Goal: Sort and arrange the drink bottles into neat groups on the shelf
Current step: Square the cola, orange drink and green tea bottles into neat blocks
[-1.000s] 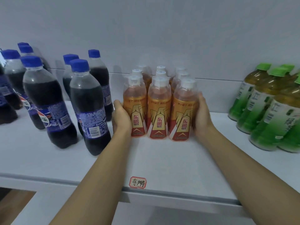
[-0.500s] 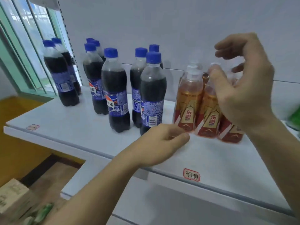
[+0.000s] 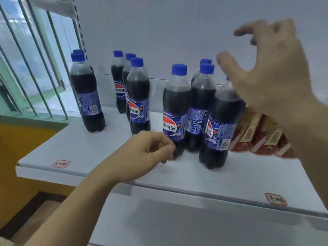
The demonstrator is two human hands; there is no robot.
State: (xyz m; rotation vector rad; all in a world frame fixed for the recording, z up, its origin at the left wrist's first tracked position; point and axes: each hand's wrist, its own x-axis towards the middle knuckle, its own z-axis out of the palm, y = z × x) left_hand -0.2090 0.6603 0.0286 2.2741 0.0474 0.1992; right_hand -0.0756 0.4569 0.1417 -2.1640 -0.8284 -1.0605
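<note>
Nine or so cola bottles are standing in three loose clusters on the shelf, and I am reading this as the moment to gather them: a pair near the window at the far left, three in the middle, and four crowding together on the right, with the rightmost of those partly hiding behind my right hand. That hand is hovering above the right cluster, its grip spread wide with fingers curled and holding nothing, apart from any cap. My left hand is sitting low at the shelf's front, its grip loosely closed with thumb against forefinger, empty as far as I can tell, just beside the base of the front cola bottle; whether it is touching I cannot tell. The orange-labelled bottles are packing tightly just right of the colas, nearly touching the nearest one. To do this well, I am thinking the right grip should be coming down around a bottle's shoulder rather than the cap, while the left is steadying the neighbours at their bases, since these tall, narrow bottles are likely tipping easily when nudged. I am judging the left pair and middle trio as needing sliding toward the right cluster, keeping clear of the orange group, lining up behind the small label on the shelf edge, though its writing is too blurred to read
</note>
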